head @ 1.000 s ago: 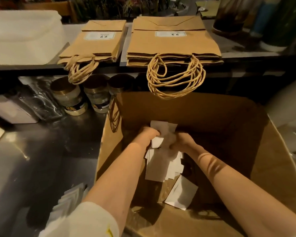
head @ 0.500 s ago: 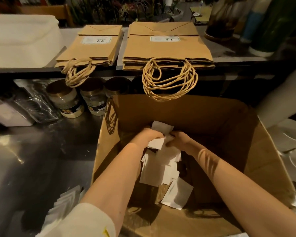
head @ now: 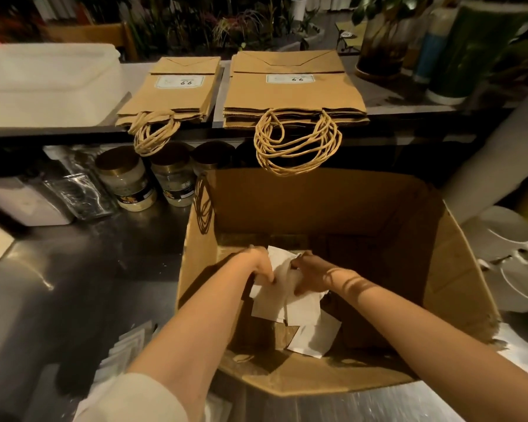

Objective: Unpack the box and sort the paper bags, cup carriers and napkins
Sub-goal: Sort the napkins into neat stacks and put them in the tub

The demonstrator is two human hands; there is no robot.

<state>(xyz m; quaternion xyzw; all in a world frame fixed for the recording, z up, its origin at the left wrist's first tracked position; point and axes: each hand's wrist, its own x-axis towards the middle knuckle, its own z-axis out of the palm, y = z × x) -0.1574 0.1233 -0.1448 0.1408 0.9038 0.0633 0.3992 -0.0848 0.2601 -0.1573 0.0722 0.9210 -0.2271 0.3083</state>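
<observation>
Both hands are down inside the cardboard box point(head: 457, 278), close together and closed on one loose bundle of white napkins point(head: 282, 303): the left hand point(head: 261, 264) pinches its left edge, the right hand point(head: 310, 274) grips the right, and the sheets hang unevenly below the fingers. One more napkin point(head: 316, 338) lies on the box floor just under the bundle.

Left of the box, low on the dark counter point(head: 58, 269), sits a small fanned pile of white sheets point(head: 125, 348), likely the napkin pile already begun. Behind the box, on the raised shelf, two stacks of paper bags point(head: 293, 89) lie flat with their rope handles drooping over the edge, so the bags look sorted. No cup carriers can be made out.

Judging by this, the napkin step is in hand. Next the bundle needs squaring and a firm two-sided hold so nothing slips while lifting over the box's left wall to the pile; then the stray napkin wants collecting.
</observation>
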